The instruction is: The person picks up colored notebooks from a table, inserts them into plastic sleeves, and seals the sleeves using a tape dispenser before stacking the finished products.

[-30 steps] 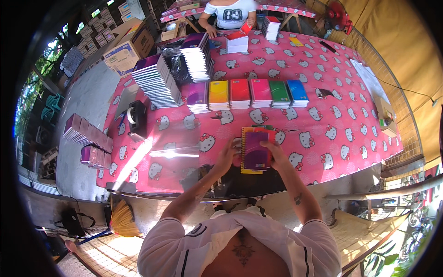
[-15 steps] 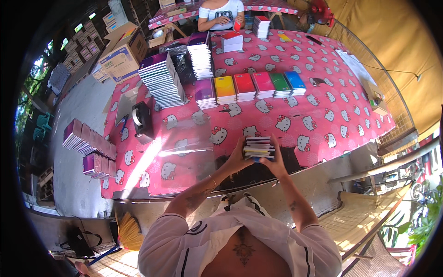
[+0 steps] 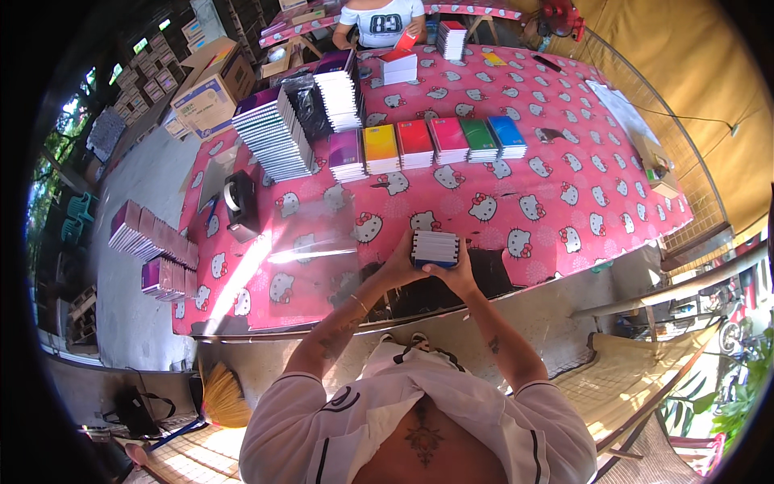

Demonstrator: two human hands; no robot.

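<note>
Both my hands grip a small stack of spiral notebooks (image 3: pixel 435 244) at the table's near edge, its page edges facing up and a blue cover at the bottom. My left hand (image 3: pixel 398 264) wraps the left side; my right hand (image 3: pixel 459 275) closes round the right side, thumb over the lower edge. Beyond them stands a row of notebook piles: purple (image 3: pixel 347 153), yellow (image 3: pixel 380 147), red (image 3: pixel 415 143), pink (image 3: pixel 448 139), green (image 3: pixel 480 137) and blue (image 3: pixel 507 135).
Tall notebook stacks (image 3: pixel 278 137) and a black tape dispenser (image 3: pixel 240 206) stand to the left on the pink tablecloth (image 3: pixel 556 189). More notebooks (image 3: pixel 153 234) sit at the left edge. Across the table a person (image 3: pixel 383 20) holds a red cover. A carton (image 3: pixel 211 93) is at far left.
The notebooks between my hands, uneven before, now lie evenly aligned. My hands have shifted slightly left in view. The person across has lowered one arm.
</note>
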